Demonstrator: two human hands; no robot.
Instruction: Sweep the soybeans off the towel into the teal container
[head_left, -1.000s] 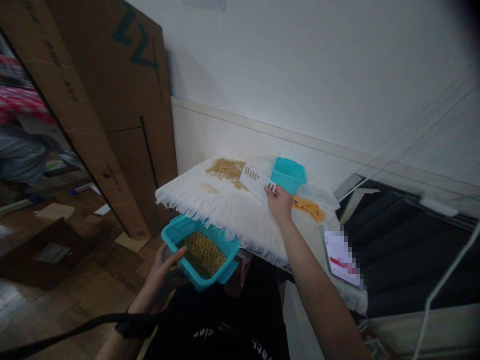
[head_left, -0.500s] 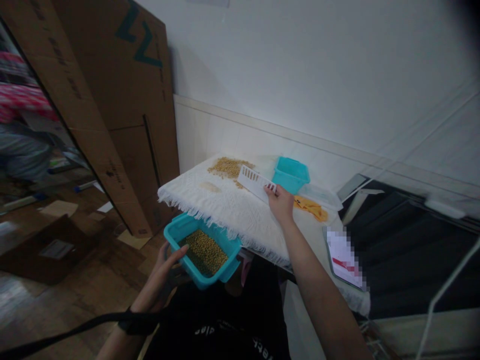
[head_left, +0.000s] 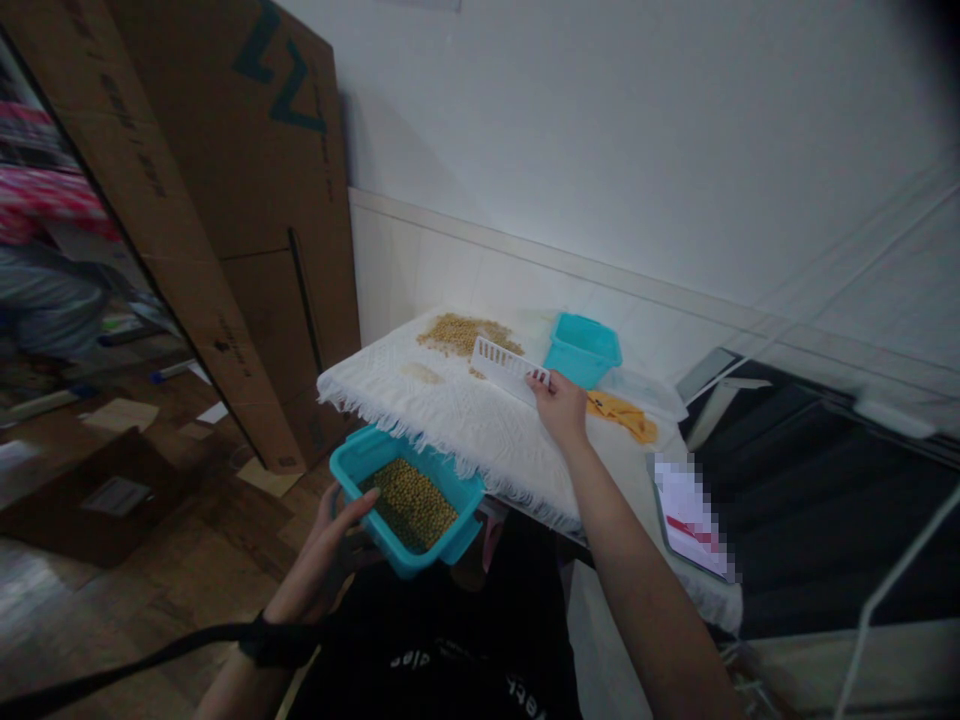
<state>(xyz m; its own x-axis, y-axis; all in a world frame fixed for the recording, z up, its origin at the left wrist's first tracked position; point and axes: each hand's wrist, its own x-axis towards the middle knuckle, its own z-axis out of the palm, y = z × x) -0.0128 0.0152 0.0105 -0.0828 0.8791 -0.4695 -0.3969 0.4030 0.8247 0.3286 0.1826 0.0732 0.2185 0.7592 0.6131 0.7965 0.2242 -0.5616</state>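
Note:
My left hand (head_left: 341, 525) grips the near left side of a teal plastic bin (head_left: 349, 465), thumb over the rim. The bin is tilted just below the table's front edge and holds many soybeans (head_left: 416, 505). In my right hand (head_left: 559, 400) is a white slotted plastic strip (head_left: 506, 372), held by its right end over the cloth. Behind the strip's far end lies a spread pile of soybeans (head_left: 465, 335) on the white fringed tablecloth (head_left: 382, 385). A small pale patch (head_left: 421, 373) lies nearer the front edge.
A second teal bin (head_left: 583, 345) stands behind my right hand, beside a yellow cloth (head_left: 622, 415) and a clear plastic lid (head_left: 645, 390). A tablet (head_left: 694, 520) lies at the right edge. A tall cardboard box (head_left: 277, 270) stands left; a person's clothed leg (head_left: 49, 300) shows beyond.
The strip in my right hand has shifted slightly down and left, tilting a little, and more of the bean pile shows behind it. My left hand keeps the bin in nearly the same place.

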